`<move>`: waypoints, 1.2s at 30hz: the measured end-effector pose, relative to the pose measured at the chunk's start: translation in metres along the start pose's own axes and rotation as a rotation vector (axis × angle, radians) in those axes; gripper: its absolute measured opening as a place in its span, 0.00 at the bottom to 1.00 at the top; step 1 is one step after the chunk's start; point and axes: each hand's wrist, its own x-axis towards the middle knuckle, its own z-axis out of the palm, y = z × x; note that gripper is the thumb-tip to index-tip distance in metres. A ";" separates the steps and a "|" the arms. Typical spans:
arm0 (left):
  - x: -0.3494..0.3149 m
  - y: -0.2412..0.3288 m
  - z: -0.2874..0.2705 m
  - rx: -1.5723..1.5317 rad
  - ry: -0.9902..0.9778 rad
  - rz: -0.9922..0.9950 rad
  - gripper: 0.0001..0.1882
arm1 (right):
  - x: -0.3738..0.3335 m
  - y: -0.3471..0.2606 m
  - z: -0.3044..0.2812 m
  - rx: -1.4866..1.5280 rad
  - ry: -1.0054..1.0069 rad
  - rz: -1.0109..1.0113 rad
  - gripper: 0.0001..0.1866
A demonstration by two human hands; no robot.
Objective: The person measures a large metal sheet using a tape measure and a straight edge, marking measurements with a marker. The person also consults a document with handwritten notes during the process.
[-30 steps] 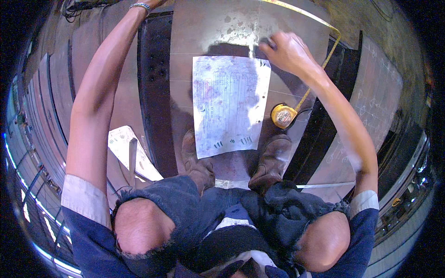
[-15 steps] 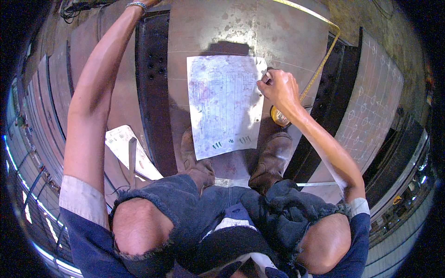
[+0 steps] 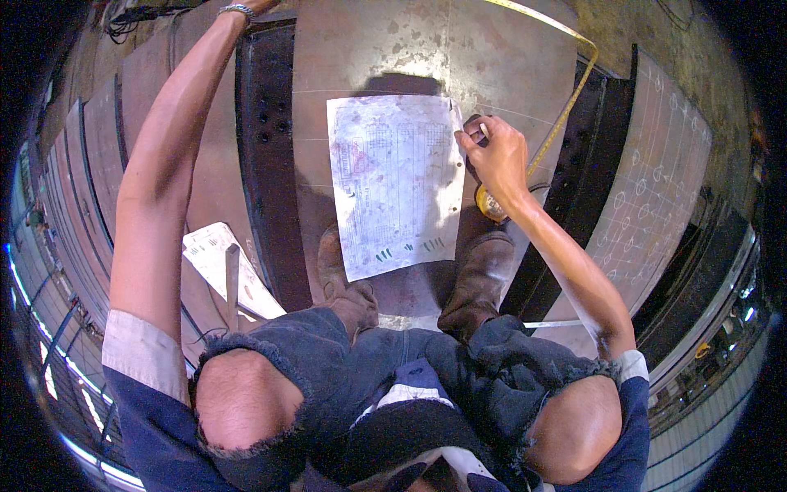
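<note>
A stained paper drawing sheet (image 3: 398, 193) with printed tables and green marks lies on the steel plate (image 3: 361, 49) between my boots. Just off the sheet's upper right edge, my right hand (image 3: 500, 160) is closed in a pinch on a small white stick that looks like a piece of chalk (image 3: 484, 129). A yellow tape measure (image 3: 490, 203) lies below that hand, its blade pulled out along the plate's right side and across the far end. My left arm stretches to the top left. Only a bit of my left hand (image 3: 261, 5) shows at the frame edge, its fingers cut off.
Dark steel beams (image 3: 269, 156) with holes flank the plate. A chalk-marked plate (image 3: 652, 176) stands at the right. More papers (image 3: 225, 266) lie by my left knee under an upright metal bar (image 3: 232, 283). My boots (image 3: 479, 279) stand close to the sheet.
My right hand has turned a little and drawn up slightly, so the white stick shows more clearly. The sheet and tape measure stay put; the whole view has shifted slightly.
</note>
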 end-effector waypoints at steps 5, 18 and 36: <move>-0.005 -0.005 -0.004 0.041 0.007 -0.012 0.07 | 0.003 -0.013 -0.011 0.112 -0.199 0.119 0.16; 0.000 -0.002 -0.003 0.018 -0.003 0.021 0.06 | -0.032 0.015 -0.029 0.095 -0.387 -0.029 0.12; 0.003 0.008 -0.001 -0.003 -0.011 0.022 0.05 | 0.003 0.021 -0.036 -0.029 -0.153 -0.077 0.17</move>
